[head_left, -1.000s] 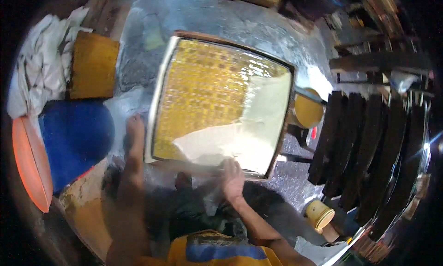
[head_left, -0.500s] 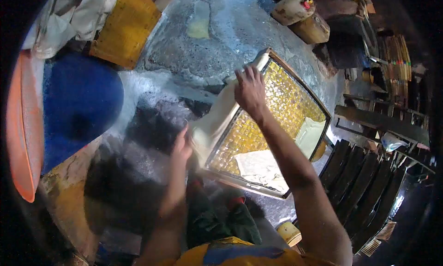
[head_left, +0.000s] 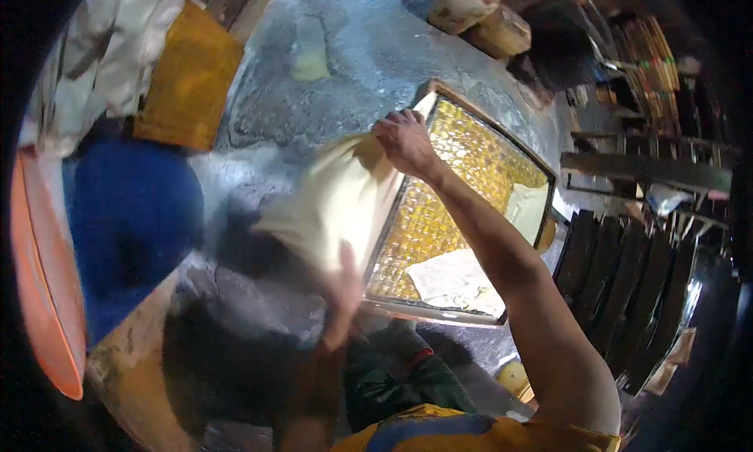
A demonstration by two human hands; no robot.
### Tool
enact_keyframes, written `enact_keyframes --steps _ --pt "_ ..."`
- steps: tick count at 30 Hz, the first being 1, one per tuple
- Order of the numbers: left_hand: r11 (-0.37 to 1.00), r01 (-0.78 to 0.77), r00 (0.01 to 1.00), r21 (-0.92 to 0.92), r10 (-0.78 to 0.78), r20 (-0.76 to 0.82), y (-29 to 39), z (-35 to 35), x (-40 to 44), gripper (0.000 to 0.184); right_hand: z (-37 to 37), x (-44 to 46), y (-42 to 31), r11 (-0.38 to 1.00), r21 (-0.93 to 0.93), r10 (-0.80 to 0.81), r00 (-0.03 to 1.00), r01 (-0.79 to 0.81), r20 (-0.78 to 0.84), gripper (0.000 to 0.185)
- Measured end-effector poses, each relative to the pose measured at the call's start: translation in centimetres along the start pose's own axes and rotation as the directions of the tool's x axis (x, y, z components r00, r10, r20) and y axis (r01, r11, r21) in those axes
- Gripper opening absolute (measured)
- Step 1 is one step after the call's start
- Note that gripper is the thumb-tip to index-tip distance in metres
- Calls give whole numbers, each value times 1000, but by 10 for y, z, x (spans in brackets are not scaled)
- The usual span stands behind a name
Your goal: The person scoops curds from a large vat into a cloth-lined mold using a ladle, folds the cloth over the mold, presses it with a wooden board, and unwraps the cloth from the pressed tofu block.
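Observation:
A pale cloth point(head_left: 333, 205) hangs off the left side of a framed tray point(head_left: 439, 318), spread out toward the left. Gripping the cloth near the tray's upper left corner is my right hand point(head_left: 404, 142), its fingers curled. My left hand point(head_left: 343, 299) is blurred and lies against the cloth's lower edge, by the tray's lower left corner; its grip is smeared by motion. Inside the frame is a wet, shiny yellow surface with a grid pattern point(head_left: 443, 181). Whitish folded cloth point(head_left: 455, 283) covers its lower part, and another pale piece point(head_left: 526, 206) lies at its right.
Left are a blue rounded surface point(head_left: 133, 224), an orange basin point(head_left: 47, 287), a yellow board point(head_left: 192, 75) and white cloths point(head_left: 110, 52). Dark slats point(head_left: 620, 287) and a bench point(head_left: 643, 169) stand right. Two containers point(head_left: 463, 6) sit at the top, a yellow bucket point(head_left: 514, 380) below.
The pale cloth has swung outward to the left from the tray's side and spread. My left hand has moved right and down, toward the tray's lower corner. My right hand still grips the upper edge.

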State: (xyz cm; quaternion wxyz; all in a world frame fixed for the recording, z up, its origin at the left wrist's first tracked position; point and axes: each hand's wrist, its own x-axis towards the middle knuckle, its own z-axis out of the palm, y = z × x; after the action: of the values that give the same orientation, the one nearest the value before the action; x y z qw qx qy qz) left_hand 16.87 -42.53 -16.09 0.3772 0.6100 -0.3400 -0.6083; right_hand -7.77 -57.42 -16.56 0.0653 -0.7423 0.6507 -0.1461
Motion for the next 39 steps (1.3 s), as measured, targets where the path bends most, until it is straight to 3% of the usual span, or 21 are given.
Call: enact_keyframes --steps 2,4,6,8,10,12,15,16,17,19,23,26,27,29,30,31,32,34,35,38,39 --pt "816 -419 896 399 301 325 -15 20 -33 28 -49 -21 6 954 291 116 985 -75 -128 21" --pt "552 -745 640 374 435 634 1 51 -56 29 -89 -70 27 893 448 199 929 -41 -311 18" --pt "574 -702 532 422 27 847 -23 72 -68 39 -117 -141 56 878 398 420 828 -266 -373 19" --pt "174 -886 441 429 30 897 -9 85 -65 62 -155 -221 78 509 706 799 576 -492 -175 23" --pt "164 -885 444 435 23 896 -31 89 -67 70 -162 -346 111 575 622 797 534 -532 -280 20" --pt "253 -870 440 422 16 898 -37 90 -78 73 -196 -415 68 460 543 888 354 -702 -294 17" --pt "252 -914 333 319 13 943 -48 96 -104 71 -190 -564 16 452 210 859 359 -867 -365 17" --pt "202 -924 324 325 -40 945 -35 105 -122 68 -172 -612 -2 327 148 913 272 -933 -303 18" --pt "211 -929 291 303 -89 953 -27 120 -135 64 -140 -646 -26 31 422 955 -98 -906 -281 21" --pt "250 -940 218 232 -82 973 -15 146 -169 56 6 -796 -57 172 576 888 -127 -799 -442 16" --pt "412 -911 60 -2 137 989 55 280 -272 45 -18 -825 -139 -236 464 972 -219 -854 91 25" --pt "482 -850 -18 -212 376 926 140 408 -358 40 -28 -845 -176 -389 433 921 -339 -813 190 22" --pt "640 -714 -22 -282 382 924 159 451 -376 31 -29 -849 -174 -422 446 906 -378 -789 189 21" --pt "916 -366 158 -166 237 958 210 516 -440 48 -24 -865 -176 -483 460 873 -447 -745 194 20" --pt "972 -235 39 6 3 999 236 541 -468 56 -4 -880 -174 -535 669 810 -538 -516 232 20" --pt "979 -133 -163 152 -173 971 250 567 -484 60 -9 -880 -169 -535 715 790 -567 -450 234 19" --pt "954 44 -213 297 -281 936 257 585 -506 45 -22 -882 -164 -537 739 769 -595 -407 232 19" --pt "943 -160 66 292 -285 956 248 606 -531 45 -77 -866 -148 -515 792 740 -637 -328 217 18" --pt "935 -116 36 334 -332 943 249 613 -524 30 -102 -859 -139 -488 807 750 -634 -333 192 18" --pt "928 -135 48 347 -343 938 254 608 -522 23 -44 -896 -100 -160 628 896 -378 -761 -231 17" --pt "916 -160 82 367 -359 930 260 587 -525 21 -63 -901 -91 -250 680 852 -491 -690 -185 16"
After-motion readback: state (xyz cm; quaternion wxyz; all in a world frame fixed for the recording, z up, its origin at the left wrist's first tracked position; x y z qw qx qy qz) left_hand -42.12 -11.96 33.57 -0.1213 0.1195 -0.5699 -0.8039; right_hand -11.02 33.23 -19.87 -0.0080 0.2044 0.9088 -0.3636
